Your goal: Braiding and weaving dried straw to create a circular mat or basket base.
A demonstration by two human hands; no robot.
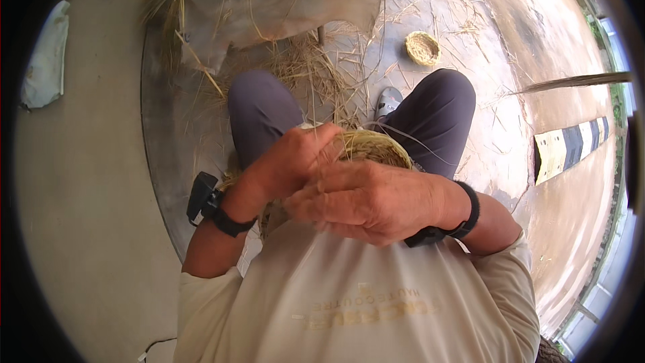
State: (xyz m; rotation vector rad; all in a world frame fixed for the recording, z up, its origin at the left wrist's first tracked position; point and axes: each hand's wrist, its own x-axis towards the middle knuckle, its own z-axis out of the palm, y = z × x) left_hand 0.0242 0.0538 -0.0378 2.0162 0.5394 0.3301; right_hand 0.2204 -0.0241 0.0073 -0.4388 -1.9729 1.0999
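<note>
A round woven straw basket [386,146] rests in my lap between the thighs, its pale rim curving above my hands. My left hand [304,153] is closed at the left side of that rim, fingers curled against the straw. In front of the basket, my right hand [366,200] reaches across toward the left one, its fingers drawn together and slightly blurred. Whatever lies between those fingertips is hidden. A thin pale strand [430,150] loops out from the basket over my right thigh.
A small finished-looking straw basket [422,48] sits on the floor ahead, right of centre. Loose straw [306,70] and a straw-covered plastic sheet [282,10] lie ahead. A black-and-pale striped block [571,151] is at the right, a white bag [47,60] far left.
</note>
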